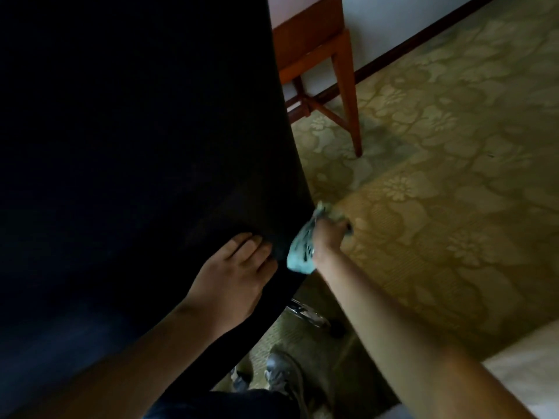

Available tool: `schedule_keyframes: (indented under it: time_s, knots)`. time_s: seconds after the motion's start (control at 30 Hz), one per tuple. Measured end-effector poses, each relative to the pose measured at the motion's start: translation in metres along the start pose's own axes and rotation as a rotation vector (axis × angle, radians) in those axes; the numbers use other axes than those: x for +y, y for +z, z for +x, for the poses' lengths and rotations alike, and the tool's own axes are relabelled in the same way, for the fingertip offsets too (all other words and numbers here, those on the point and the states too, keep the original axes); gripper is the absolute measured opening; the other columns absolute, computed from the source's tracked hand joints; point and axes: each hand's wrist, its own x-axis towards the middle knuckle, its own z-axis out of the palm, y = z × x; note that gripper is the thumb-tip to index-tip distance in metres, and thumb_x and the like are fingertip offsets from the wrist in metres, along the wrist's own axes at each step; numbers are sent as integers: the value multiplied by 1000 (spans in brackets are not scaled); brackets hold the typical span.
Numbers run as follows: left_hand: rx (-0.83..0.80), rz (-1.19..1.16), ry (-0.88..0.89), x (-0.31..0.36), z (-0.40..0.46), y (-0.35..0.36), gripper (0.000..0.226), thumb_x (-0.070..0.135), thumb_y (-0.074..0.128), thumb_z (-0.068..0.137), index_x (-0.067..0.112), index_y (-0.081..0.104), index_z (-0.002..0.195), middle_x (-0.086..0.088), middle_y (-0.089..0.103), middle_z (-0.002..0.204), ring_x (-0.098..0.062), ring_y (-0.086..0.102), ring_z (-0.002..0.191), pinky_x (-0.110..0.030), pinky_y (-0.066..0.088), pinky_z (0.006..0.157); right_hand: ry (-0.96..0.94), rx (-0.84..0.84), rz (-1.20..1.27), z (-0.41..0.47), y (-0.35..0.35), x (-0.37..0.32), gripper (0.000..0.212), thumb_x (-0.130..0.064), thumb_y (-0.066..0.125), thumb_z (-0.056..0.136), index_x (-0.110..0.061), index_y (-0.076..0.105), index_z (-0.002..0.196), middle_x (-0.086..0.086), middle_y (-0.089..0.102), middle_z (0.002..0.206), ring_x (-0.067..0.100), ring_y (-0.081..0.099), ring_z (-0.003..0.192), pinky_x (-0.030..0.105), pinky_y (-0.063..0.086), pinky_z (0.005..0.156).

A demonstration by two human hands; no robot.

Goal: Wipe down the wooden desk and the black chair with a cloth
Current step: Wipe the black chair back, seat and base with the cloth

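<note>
I see one big black chair [136,146], my flat left hand [236,267] resting near its right edge, and my right hand [328,237] gripping one crumpled light green cloth [301,252] against that edge.

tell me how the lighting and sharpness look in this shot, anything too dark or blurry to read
Head view: the black chair is underexposed, a near-featureless dark mass; the carpet at right is brighter, its floral pattern legible; the right hand and the cloth it grips are motion-smeared; the left hand resting on the chair is sharper; wide-angle bending shows at the desk leg.
</note>
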Motion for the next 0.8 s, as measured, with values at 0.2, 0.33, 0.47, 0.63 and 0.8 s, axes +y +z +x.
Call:
schedule_keyframes:
  time_s: [0.2,0.33,0.47,0.63,0.8]
  knots:
    - [-19,-10,-2,3,10,8,54,35,78,71,12,73,119,-13,66,130,-33,56,124,-46,27,114,-334,-80,-194,18,13,-19,71,-19,61,92,-19,28,155,8,54,141,19,56,122,35,45,106]
    - [-47,-33,-19,8,30,8,54,36,81,67,14,75,115,-12,67,129,-32,58,123,-45,26,113,11,77,-290,15,-31,47,67,-16,57,99,-22,24,157,21,46,147,34,56,124,41,47,102]
    - [-56,-58,-27,8,44,7,53,35,78,69,12,73,117,-12,67,129,-32,59,123,-44,27,112,91,57,-206,2,-23,42,64,-17,57,96,-21,27,152,19,42,152,34,52,130,52,43,110]
    - [-42,-24,-53,1,54,6,48,35,72,74,12,72,116,-10,67,120,-31,56,115,-42,29,109,-467,-223,-34,-68,38,-57,53,-18,57,88,-49,44,129,-3,53,131,8,59,112,31,51,98]
    - [-45,2,-45,-1,58,7,47,37,72,74,10,72,113,-10,67,119,-30,56,115,-41,30,107,-666,-251,-94,-66,44,-74,47,-2,57,91,-25,46,131,2,56,125,-2,60,105,13,49,88]
